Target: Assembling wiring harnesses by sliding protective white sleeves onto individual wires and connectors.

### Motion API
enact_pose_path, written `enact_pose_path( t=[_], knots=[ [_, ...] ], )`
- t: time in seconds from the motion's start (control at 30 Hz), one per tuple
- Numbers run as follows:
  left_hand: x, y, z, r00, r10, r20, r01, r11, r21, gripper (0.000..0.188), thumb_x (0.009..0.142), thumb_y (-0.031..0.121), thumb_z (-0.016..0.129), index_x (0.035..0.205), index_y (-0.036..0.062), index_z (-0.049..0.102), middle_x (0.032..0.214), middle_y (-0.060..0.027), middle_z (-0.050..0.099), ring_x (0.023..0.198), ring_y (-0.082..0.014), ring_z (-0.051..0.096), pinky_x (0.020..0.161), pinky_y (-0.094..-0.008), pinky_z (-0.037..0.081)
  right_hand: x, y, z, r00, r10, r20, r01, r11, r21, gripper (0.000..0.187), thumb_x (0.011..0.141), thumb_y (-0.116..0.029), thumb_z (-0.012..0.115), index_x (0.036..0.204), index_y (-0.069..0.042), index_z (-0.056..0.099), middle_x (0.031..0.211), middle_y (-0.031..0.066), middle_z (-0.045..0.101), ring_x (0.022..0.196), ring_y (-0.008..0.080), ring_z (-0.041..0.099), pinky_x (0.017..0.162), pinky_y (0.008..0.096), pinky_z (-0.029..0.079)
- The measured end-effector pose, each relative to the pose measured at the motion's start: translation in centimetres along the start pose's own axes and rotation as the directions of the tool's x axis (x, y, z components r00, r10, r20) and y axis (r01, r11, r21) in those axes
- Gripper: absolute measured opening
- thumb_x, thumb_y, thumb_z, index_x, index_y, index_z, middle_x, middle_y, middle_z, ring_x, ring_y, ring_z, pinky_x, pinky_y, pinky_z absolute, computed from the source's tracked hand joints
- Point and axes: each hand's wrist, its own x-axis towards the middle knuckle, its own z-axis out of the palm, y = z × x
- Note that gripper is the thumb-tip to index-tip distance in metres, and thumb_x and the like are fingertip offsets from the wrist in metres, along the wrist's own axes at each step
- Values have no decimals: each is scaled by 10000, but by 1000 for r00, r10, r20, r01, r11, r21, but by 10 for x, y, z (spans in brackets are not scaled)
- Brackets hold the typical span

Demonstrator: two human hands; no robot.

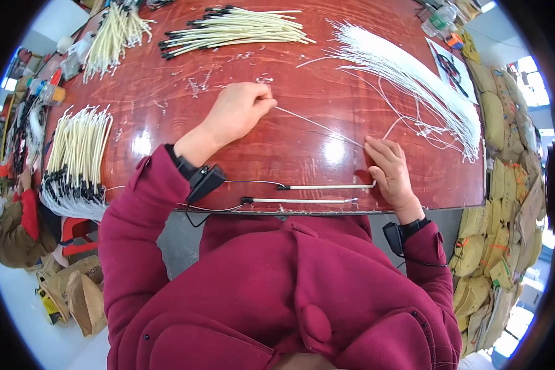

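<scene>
Pinching a thin white string (pixel 317 126) in the left hand (pixel 240 110), held straight across the middle of the frame. Touching it with the right hand (pixel 391 171), just right of the middle, but cannot tell if gripping. Reaching over a red table (pixel 290 163), above two pale sticks (pixel 330 187).

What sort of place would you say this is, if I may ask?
Probably a workshop: bundles of cream tubes and white strands lie on a red table, with tan sacks piled beside it.
</scene>
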Motion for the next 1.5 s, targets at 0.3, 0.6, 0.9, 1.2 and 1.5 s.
enact_pose_path(
  t=[0.3, 0.6, 0.9, 1.2, 1.5],
  knots=[
    [-79, -44, -17, 952, -241, -188, 282, 929, 238, 285, 887, 260, 715, 779, 3, 658, 680, -171, 653, 640, -346, 639, 616, -423, 488, 40, -9, 11, 1000, -26, 18, 26, 999, -25, 547, 984, -378, 573, 1347, 29, 611, 1467, 149, 558, 1295, 366, 499, 1119, 455, 372],
    [59, -99, -87, 906, 360, -222, -164, 784, 599, 537, 910, 539, 652, 1178, 74, 645, 1199, -149, 636, 1128, -350, 605, 893, -481, 506, 55, -20, 18, 1000, -31, 3, 31, 999, -24, 544, 993, -346, 559, 1374, 41, 586, 1491, 152, 534, 1327, 361, 472, 1140, 467, 342],
    [202, -166, -88, 984, 128, -121, -5, 708, 706, 592, 1022, 604, 398, 1355, 164, 613, 1440, -62, 574, 1382, -294, 470, 1140, -643, 272, 71, -24, 16, 999, 24, 40, -24, 1000, -1, 553, 987, -356, 533, 1365, 45, 588, 1476, 165, 541, 1310, 378, 477, 1137, 470, 338],
    [128, -148, -69, 982, 72, -176, 69, 729, 681, 536, 1033, 577, 407, 1223, 155, 676, 1262, -44, 663, 1263, -278, 559, 1096, -622, 310, 61, -29, 23, 1000, 18, -6, -18, 1000, -12, 556, 974, -388, 574, 1355, 15, 613, 1445, 144, 571, 1291, 370, 497, 1121, 476, 365],
    [58, -124, -53, 960, 118, -253, 90, 725, 683, 537, 1031, 580, 420, 1230, 151, 674, 1254, -64, 665, 1249, -288, 561, 1097, -627, 316, 34, -46, 21, 998, -20, -57, 18, 999, -32, 513, 954, -293, 616, 1364, 14, 604, 1448, 144, 566, 1278, 364, 503, 1117, 463, 371]
  ],
)
